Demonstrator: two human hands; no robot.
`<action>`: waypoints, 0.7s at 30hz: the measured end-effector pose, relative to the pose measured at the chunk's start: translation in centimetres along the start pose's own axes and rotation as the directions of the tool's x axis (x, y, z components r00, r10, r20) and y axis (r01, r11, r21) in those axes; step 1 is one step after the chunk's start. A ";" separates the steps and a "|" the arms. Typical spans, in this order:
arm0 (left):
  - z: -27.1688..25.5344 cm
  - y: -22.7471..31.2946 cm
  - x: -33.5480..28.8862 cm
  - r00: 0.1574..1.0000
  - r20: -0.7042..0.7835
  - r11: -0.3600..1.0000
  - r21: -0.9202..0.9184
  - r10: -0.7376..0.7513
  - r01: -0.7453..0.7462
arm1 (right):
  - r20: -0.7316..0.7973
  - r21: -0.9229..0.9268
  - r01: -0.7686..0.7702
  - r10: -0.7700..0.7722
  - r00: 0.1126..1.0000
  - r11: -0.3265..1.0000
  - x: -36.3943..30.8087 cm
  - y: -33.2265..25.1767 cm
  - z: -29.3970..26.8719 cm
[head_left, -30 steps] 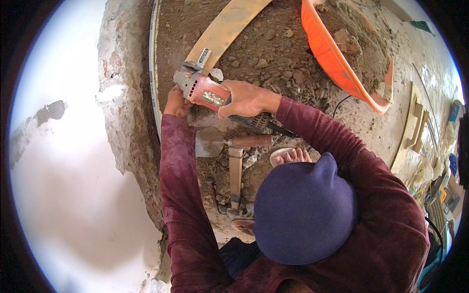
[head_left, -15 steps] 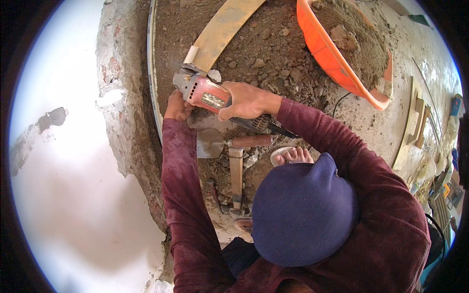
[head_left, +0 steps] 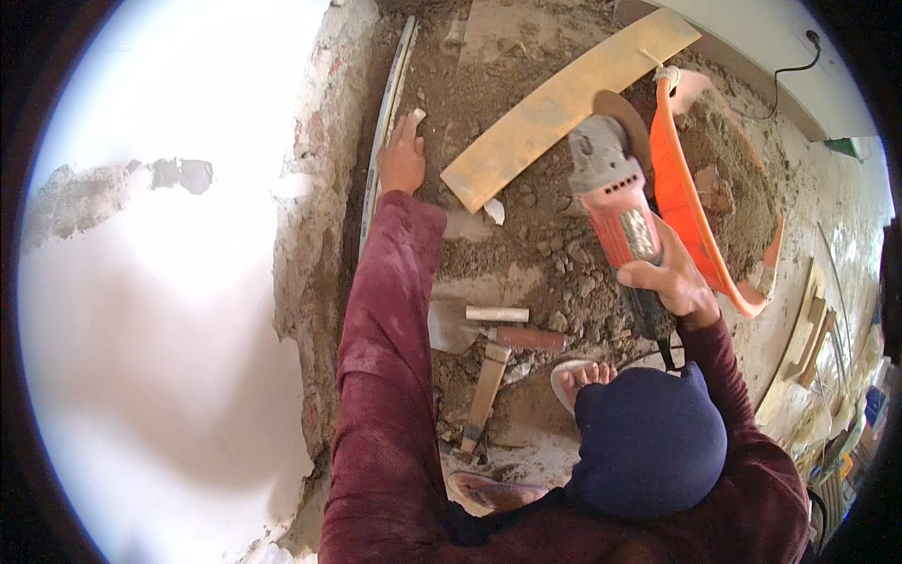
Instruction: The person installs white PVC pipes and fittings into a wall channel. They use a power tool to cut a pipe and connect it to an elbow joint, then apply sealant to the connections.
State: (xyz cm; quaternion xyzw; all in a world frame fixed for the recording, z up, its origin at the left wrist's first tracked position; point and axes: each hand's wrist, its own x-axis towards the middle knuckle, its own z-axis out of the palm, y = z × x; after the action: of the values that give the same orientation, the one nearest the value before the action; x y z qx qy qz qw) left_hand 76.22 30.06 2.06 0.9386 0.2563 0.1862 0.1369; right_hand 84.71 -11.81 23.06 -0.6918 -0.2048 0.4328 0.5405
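Observation:
My right hand (head_left: 672, 282) grips a red and grey angle grinder (head_left: 625, 230), held up with its disc beside the orange tub (head_left: 678, 179). My left hand (head_left: 402, 167) is at the soil near the wall, beside a long pale straightedge (head_left: 383, 122). From its closed fingers sticks the end of a small cream-coloured piece (head_left: 419, 115). A similar short cream stick (head_left: 498, 313) lies by the trowel (head_left: 531, 338). Below that is a hammer (head_left: 486, 395) with a wooden handle. A wide wooden board (head_left: 554, 108) rests on the soil between my hands.
Grey-brown mortar (head_left: 742, 155) fills the orange tub. Loose rubble (head_left: 564, 263) covers the ground ahead of my sandalled foot (head_left: 584, 376). A rough-edged white wall (head_left: 169, 348) stands at left. A wooden float (head_left: 816, 348) lies at far right, and a black cord (head_left: 778, 89) at the upper right.
The grinder has swung right, away from my left hand. My left hand has moved forward along the straightedge. A cream stick now lies by the trowel. The view has shifted.

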 end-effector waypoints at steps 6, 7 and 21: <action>-1.7 4.8 2.2 0.953 0.115 0.954 0.145 -0.279 0.262 | -0.055 0.106 -0.034 0.040 0.998 0.994 -0.4 0.2 -1.5; -2.2 4.9 2.5 0.964 0.081 0.963 0.115 -0.252 0.242 | -0.024 0.102 -0.025 0.027 0.999 0.995 0.1 0.1 -1.4; -16.3 12.1 -7.8 0.955 0.268 0.617 -0.732 -0.129 0.289 | 0.186 0.051 0.141 -0.148 0.971 0.989 1.0 1.9 2.4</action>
State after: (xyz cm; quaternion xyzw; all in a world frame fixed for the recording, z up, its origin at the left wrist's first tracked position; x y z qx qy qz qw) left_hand 68.35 18.41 18.67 0.7692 0.2475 0.1697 0.5641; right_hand 82.94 -10.28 20.86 -0.6205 -0.2970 0.4599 0.5615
